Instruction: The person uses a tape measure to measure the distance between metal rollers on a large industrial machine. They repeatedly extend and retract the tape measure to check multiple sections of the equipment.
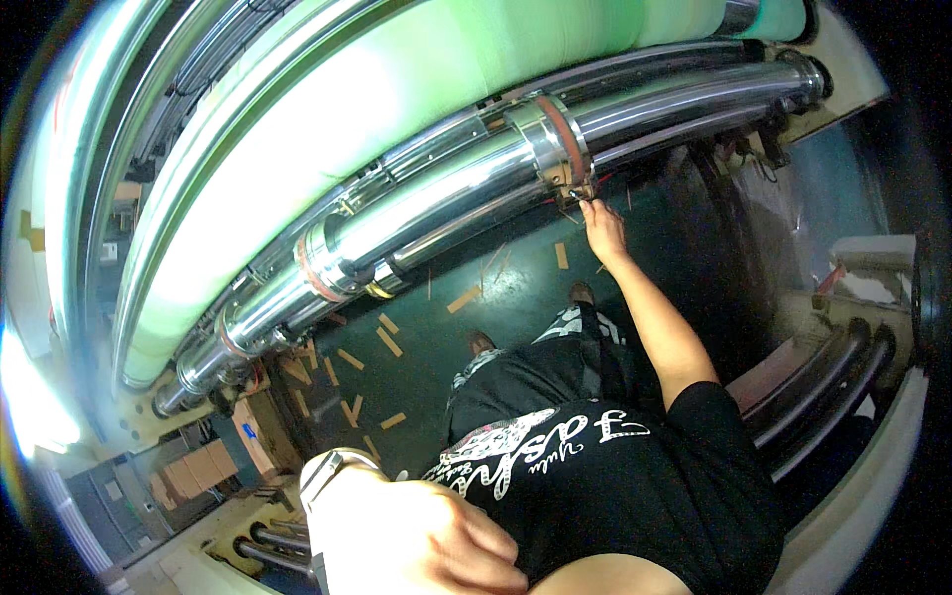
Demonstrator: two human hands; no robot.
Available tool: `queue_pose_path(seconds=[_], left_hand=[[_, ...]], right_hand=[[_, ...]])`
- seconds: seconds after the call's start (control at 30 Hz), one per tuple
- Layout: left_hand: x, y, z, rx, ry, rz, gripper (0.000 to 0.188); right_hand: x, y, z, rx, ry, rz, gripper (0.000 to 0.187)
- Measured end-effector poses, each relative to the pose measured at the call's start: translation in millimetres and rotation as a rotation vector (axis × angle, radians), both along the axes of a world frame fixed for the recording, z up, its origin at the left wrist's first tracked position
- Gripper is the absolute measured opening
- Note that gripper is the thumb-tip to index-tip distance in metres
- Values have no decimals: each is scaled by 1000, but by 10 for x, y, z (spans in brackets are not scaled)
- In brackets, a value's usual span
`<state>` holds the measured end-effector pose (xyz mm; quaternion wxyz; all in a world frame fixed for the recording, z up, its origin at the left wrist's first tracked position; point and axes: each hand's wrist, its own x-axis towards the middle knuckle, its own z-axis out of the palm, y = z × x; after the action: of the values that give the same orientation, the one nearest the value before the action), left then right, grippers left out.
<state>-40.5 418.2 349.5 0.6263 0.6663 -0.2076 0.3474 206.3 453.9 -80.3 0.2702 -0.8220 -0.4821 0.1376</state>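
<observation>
My right hand (605, 234) reaches forward with its arm stretched out. Its fingers are closed at a small fitting (573, 193) under a shiny metal collar (535, 136) that has a reddish-brown band. What the fingertips grip is too small to make out. The collar sits around a long chrome roller (446, 186), with a second banded collar (315, 262) farther left along it. Close in at the lower edge is my left hand (441, 531), with a band around its wrist. Its fingers are curled, and anything inside them is hidden.
Beyond the chrome roller lies a large pale green roll (397, 94). Cardboard strips (390, 342) are scattered on the dark green floor (436, 367) around my feet. A cardboard box (260, 436) stands at left; dark pipes (813, 387) run at right.
</observation>
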Motion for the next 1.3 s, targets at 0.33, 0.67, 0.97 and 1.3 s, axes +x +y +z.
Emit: queue_pose_path(seconds=[0.33, 0.67, 0.97, 1.3], left_hand=[[-335, -22, -68, 2, 12, 18, 65], [-412, 59, -116, -8, 152, -20, 64], [-249, -28, 140, -11, 204, -161, 64], [38, -46, 93, -22, 59, -166, 52]], right_hand=[[-63, 23, -57, -25, -12, -25, 42], [-572, 79, -143, 90, 310, -427, 54], [-389, 21, -260, 129, 501, -308, 56], [-194, -363, 230, 208, 656, 86, 37]])
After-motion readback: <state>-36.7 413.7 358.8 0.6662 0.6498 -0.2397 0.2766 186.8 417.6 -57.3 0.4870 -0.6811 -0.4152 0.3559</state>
